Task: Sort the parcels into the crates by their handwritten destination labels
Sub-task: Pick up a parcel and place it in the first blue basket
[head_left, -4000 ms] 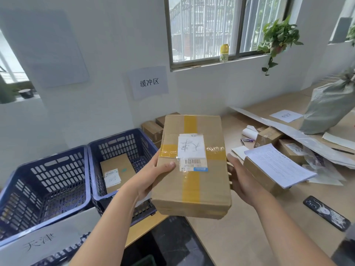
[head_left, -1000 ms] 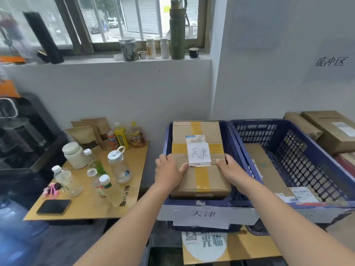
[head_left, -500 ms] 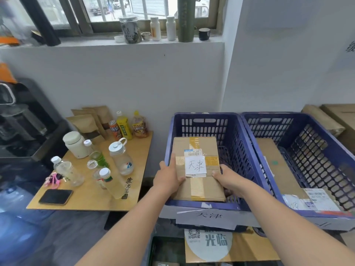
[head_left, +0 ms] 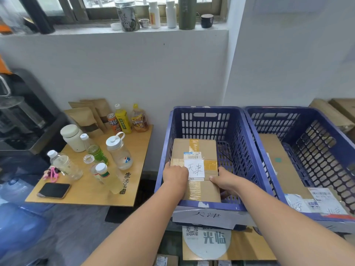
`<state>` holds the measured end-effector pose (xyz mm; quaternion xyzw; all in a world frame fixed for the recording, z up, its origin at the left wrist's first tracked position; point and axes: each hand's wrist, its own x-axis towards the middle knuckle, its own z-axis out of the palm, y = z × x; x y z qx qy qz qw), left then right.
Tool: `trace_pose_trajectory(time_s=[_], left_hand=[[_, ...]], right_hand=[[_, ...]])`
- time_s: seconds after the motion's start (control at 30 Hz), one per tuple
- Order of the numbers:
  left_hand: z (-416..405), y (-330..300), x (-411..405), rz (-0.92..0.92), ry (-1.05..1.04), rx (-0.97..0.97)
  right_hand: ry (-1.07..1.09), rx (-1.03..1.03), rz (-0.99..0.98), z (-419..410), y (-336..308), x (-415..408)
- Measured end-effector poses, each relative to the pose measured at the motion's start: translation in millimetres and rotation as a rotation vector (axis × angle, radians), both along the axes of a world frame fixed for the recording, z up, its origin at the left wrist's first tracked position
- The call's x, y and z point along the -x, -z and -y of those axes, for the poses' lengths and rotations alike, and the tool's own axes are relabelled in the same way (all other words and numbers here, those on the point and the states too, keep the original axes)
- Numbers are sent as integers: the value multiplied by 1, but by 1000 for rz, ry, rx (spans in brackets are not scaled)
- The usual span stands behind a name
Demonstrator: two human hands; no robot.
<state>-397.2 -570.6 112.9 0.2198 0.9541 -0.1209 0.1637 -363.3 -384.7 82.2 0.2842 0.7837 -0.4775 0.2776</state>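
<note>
Both hands were down inside the left blue crate [head_left: 203, 114], gripping a taped cardboard parcel [head_left: 194, 146] by its near half. The left hand [head_left: 175, 174] lay on the parcel's left edge with fingers curled over the top, tips touching the white handwritten label [head_left: 196, 168]. The right hand [head_left: 223, 181] clamped the right edge, thumb on top; its other fingers were hidden below the box. The parcel sat low in the crate, against the left wall; whether it touched the floor could not be told, as its near end was cut off by the front rim. A paper tag [head_left: 206, 215] with handwritten characters hung on the crate front, below the wrists.

Right of the right hand stood a second blue crate [head_left: 272, 116] with a flat brown parcel [head_left: 276, 164] inside, its labels blurred and partly cut by the frame. More cartons [head_left: 334, 112] beyond it were cropped at the edge. Left of the left hand was a small desk [head_left: 90, 194] carrying bottles [head_left: 119, 150] and a dark phone [head_left: 54, 190]. Items on the windowsill [head_left: 80, 29] above were cut off at the top.
</note>
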Motion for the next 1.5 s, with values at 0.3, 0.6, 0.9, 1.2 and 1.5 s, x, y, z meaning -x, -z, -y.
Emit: trace_pose_trajectory(time_s=[0.3, 0.6, 0.9, 1.2, 1.5], left_hand=[[-12, -2, 12, 148, -66, -51], [-11, 7, 6, 65, -49, -18], [-15, 13, 1, 58, -80, -19], [-5, -13, -16, 64, -77, -157], [-82, -62, -45, -33, 21, -345]], right_hand=[[-146, -14, 124, -9, 0, 15], [-242, -124, 83, -10, 6, 15], [-354, -440, 44, 0, 9, 11], [-278, -503, -169, 11, -28, -18], [73, -506, -545, -86, -121, -84]])
